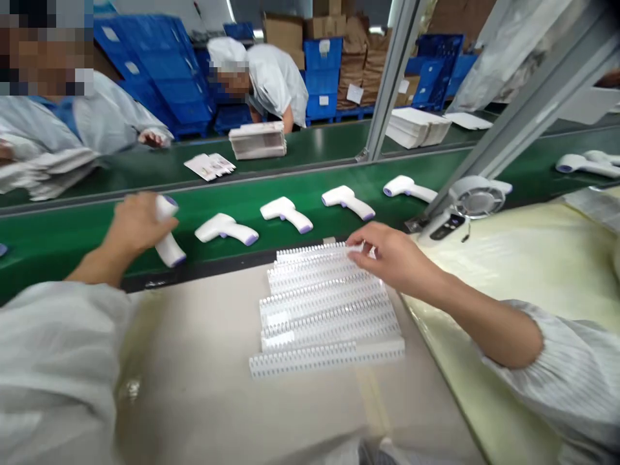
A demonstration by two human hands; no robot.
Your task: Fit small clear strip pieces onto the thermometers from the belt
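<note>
My left hand (135,226) is closed around a white thermometer gun (168,244) with a purple base, over the near edge of the green conveyor belt (62,232). My right hand (387,255) pinches a small white piece at the far end of several rows of white ribbed plastic strips (324,316) lying on the beige worktable (203,374). More white thermometer guns (285,213) lie in a row on the belt beyond the strips.
A small white fan (477,197) stands at the right by a slanted metal post (523,110). Two people in white coats work across the belt. Stacks of white cartons (258,140), leaflets (209,165), blue crates (159,71) and cardboard boxes sit behind.
</note>
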